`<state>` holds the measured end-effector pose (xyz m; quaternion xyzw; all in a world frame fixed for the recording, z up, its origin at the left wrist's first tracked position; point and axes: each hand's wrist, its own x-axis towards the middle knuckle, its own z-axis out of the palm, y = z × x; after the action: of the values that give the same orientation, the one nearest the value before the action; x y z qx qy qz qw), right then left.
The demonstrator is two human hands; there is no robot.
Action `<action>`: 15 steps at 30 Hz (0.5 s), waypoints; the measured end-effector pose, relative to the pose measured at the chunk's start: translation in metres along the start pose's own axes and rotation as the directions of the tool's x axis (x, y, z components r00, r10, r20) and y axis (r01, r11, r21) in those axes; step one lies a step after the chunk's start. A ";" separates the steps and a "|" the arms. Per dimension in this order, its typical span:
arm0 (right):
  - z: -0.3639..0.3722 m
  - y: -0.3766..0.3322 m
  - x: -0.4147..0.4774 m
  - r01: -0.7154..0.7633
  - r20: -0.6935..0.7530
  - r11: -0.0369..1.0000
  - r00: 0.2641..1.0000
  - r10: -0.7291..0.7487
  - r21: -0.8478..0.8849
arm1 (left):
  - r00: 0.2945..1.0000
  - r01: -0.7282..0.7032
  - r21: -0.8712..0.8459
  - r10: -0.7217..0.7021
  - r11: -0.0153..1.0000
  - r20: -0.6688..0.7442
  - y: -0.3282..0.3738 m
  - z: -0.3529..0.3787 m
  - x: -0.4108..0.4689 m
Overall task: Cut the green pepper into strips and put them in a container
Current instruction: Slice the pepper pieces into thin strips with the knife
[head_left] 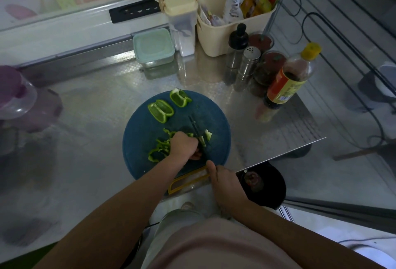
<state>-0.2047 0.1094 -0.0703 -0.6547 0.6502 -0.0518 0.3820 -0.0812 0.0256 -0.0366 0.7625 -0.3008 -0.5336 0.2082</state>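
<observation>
A round blue cutting board (pixel 216 118) lies on the steel counter. Two green pepper pieces, one (pixel 161 110) and another (pixel 180 97), sit at its far edge. Cut strips (pixel 159 151) pile at the board's left. My left hand (pixel 183 145) curls over a pepper piece, holding it down against the board. My right hand (pixel 225 181) grips the handle of a dark knife (pixel 196 128), whose blade stands right beside my left fingers. A small cut bit (pixel 208 135) lies to the right of the blade. A lidded pale-green container (pixel 153 47) stands at the back.
Bottles, a shaker and jars (pixel 265 69) crowd the back right, behind them a cream caddy (pixel 233 22). A purple-lidded jug (pixel 19 95) sits at left. A yellow-framed tool (pixel 188 179) lies at the board's near edge. The counter edge runs close on the right, with a black bin (pixel 265 185) below.
</observation>
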 end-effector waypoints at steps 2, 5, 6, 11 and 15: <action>-0.010 -0.010 -0.005 -0.060 0.089 0.998 0.994 0.057 0.034 | 1.000 0.000 0.003 0.000 1.000 -0.006 -0.001 0.001 0.002; -0.020 -0.022 -0.005 -0.031 0.016 0.979 0.999 0.029 0.204 | 1.000 0.007 0.007 -0.007 1.000 -0.015 -0.002 0.002 0.005; -0.018 -0.018 -0.001 -0.036 0.000 0.980 0.999 0.037 0.197 | 1.000 0.005 0.009 -0.005 1.000 -0.016 -0.002 0.002 0.006; -0.015 -0.026 0.006 -0.192 0.075 0.957 0.981 0.180 0.218 | 1.000 -0.001 0.033 0.002 0.999 -0.019 -0.002 0.001 0.007; -0.012 -0.030 0.014 -0.189 0.007 0.935 0.981 0.196 0.301 | 0.999 -0.029 0.058 0.031 0.998 -0.036 -0.004 0.000 0.004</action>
<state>-0.1853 0.0875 -0.0508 -0.5217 0.7003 -0.1198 0.4724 -0.0796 0.0256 -0.0420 0.7734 -0.3234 -0.5074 0.1995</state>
